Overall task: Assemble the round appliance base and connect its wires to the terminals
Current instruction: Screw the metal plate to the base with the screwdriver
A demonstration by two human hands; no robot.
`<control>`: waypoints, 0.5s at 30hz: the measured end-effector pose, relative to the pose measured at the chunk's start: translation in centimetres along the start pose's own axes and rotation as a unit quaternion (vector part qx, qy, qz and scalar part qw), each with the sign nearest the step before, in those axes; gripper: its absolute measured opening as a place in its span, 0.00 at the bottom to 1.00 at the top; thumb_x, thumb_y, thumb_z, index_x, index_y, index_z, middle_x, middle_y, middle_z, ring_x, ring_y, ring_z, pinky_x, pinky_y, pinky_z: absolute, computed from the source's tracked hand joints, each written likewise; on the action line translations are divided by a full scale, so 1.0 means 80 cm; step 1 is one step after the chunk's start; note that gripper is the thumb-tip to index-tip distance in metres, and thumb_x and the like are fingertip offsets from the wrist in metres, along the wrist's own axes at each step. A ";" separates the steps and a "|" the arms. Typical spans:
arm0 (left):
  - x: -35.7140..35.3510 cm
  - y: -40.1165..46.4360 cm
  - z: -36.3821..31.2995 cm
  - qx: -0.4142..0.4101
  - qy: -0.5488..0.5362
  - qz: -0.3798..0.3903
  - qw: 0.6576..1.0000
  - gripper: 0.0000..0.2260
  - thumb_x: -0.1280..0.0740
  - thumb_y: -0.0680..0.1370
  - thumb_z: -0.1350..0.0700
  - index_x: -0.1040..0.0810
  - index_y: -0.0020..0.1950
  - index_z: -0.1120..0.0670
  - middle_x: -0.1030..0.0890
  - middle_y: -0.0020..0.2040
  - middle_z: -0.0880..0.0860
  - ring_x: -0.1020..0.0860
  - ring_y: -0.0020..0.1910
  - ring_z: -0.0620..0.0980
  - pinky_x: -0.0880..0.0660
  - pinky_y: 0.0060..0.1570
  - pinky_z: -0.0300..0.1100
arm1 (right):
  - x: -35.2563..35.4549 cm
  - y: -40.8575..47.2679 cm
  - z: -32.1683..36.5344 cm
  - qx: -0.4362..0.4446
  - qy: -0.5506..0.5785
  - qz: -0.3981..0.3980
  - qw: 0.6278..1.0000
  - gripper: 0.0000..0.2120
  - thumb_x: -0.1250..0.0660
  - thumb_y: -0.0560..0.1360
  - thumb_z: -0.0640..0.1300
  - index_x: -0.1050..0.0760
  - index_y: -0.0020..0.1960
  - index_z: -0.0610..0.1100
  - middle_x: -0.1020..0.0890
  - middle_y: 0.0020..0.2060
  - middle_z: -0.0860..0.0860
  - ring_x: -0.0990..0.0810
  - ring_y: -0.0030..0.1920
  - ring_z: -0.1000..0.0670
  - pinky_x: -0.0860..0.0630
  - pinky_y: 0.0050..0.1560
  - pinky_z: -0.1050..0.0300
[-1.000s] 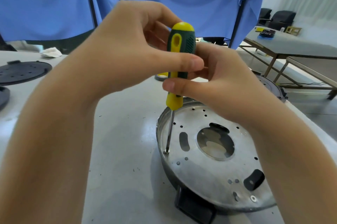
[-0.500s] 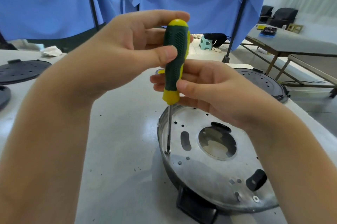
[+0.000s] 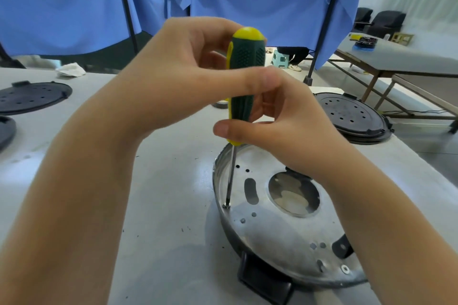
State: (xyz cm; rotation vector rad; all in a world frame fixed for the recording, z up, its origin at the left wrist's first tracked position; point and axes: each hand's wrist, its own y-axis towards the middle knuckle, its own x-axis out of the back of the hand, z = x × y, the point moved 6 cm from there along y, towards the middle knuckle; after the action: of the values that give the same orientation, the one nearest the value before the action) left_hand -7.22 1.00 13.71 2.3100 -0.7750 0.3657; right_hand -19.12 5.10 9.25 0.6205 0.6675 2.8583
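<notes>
The left hand point(image 3: 173, 76) pinches the top of the upright screwdriver point(image 3: 244, 81); the right hand point(image 3: 280, 128) grips its lower handle. Its tip meets a screw point(image 3: 226, 205) at the left edge of the round metal base point(image 3: 285, 237) on the tabletop point(image 3: 161, 205).

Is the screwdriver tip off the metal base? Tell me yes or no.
No: the screwdriver, gripped by both hands, has its tip seated on a screw near the metal base rim.

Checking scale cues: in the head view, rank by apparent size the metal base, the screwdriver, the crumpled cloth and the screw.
1. metal base
2. screwdriver, nearer the camera
3. crumpled cloth, farther away
4. screw
</notes>
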 end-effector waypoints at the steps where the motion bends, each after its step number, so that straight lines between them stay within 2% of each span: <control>1: -0.002 0.000 -0.002 -0.004 0.018 -0.013 1.000 0.16 0.24 0.66 0.44 0.18 0.52 0.45 0.15 0.45 0.44 0.17 0.46 0.44 0.19 0.45 0.39 | -0.002 -0.001 0.001 -0.002 -0.007 0.000 1.000 0.26 0.19 0.62 0.44 0.28 0.52 0.36 0.17 0.38 0.48 0.19 0.37 0.48 0.18 0.42 0.49; 3: -0.002 0.002 -0.005 -0.005 0.049 -0.044 0.998 0.17 0.25 0.64 0.41 0.18 0.50 0.44 0.16 0.44 0.44 0.17 0.44 0.43 0.19 0.43 0.37 | -0.003 -0.001 0.000 -0.010 -0.008 -0.004 1.000 0.25 0.19 0.63 0.44 0.28 0.51 0.38 0.18 0.38 0.47 0.19 0.39 0.48 0.18 0.43 0.46; 6: 0.002 0.002 -0.004 0.003 0.076 -0.079 0.994 0.22 0.25 0.62 0.38 0.18 0.52 0.45 0.16 0.43 0.46 0.17 0.43 0.43 0.19 0.44 0.40 | -0.005 -0.001 -0.003 -0.026 0.004 0.002 1.000 0.19 0.21 0.66 0.42 0.26 0.52 0.42 0.19 0.39 0.47 0.18 0.42 0.48 0.18 0.46 0.46; 8: 0.005 0.001 -0.004 0.006 0.094 -0.099 0.991 0.26 0.26 0.59 0.37 0.18 0.53 0.47 0.17 0.42 0.46 0.17 0.42 0.44 0.18 0.43 0.41 | -0.008 -0.001 -0.004 -0.038 0.035 0.029 0.998 0.14 0.25 0.71 0.41 0.25 0.54 0.46 0.17 0.44 0.45 0.17 0.44 0.49 0.18 0.48 0.51; 11: 0.009 0.000 -0.005 0.011 0.114 -0.124 0.986 0.27 0.26 0.57 0.35 0.20 0.51 0.46 0.18 0.39 0.46 0.17 0.39 0.44 0.18 0.40 0.41 | -0.014 -0.005 -0.008 -0.073 0.090 0.097 0.989 0.08 0.34 0.78 0.40 0.24 0.57 0.43 0.16 0.50 0.47 0.16 0.51 0.52 0.20 0.53 0.58; 15: 0.010 -0.001 -0.008 0.004 0.150 -0.135 0.979 0.23 0.25 0.60 0.36 0.22 0.49 0.45 0.18 0.40 0.43 0.18 0.40 0.40 0.19 0.44 0.39 | -0.013 -0.008 -0.013 -0.100 0.180 0.131 0.970 0.10 0.39 0.78 0.33 0.24 0.57 0.41 0.15 0.52 0.47 0.17 0.54 0.50 0.20 0.54 0.59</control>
State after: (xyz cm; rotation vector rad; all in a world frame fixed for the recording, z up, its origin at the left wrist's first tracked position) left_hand -6.60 1.15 14.51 2.2580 -0.3083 0.5771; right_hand -18.58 5.01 7.76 0.1686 0.3486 3.2692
